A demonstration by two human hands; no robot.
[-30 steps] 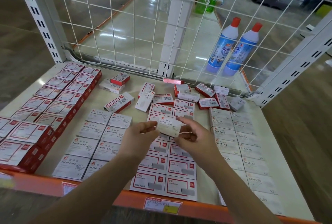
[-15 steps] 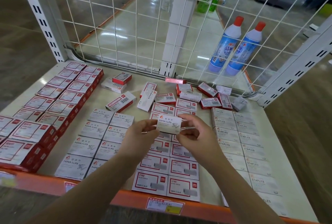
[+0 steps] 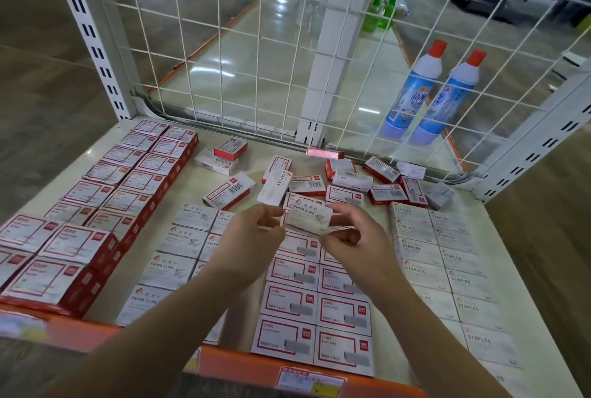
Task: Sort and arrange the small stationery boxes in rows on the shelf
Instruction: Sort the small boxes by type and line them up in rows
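Paper-clip box (image 3: 308, 216) pinched between left hand (image 3: 252, 238) and right hand (image 3: 355, 239). Judged light, stiff card, smooth; grip short ends. Matching row at 9 o'clock.

A white wire mesh panel (image 3: 224, 55) fills the upper half of the frame, standing along the far edge behind the sorting area. Two white slotted uprights frame it: one at the upper left (image 3: 92, 43), one slanting down the right edge (image 3: 540, 148). A plain white post (image 3: 326, 55) rises behind the mesh near the centre. Right of it, seen through the wires, two blue-and-white bottles with red caps (image 3: 412, 94) stand side by side, leaning left, just beside each other. Farther back, at upper centre-right, are green bottles (image 3: 382, 12), too blurred to read. A wood-patterned floor (image 3: 35, 84) shows at the left and right edges. At the bottom centre, a price label (image 3: 307, 380) sits on an orange strip.
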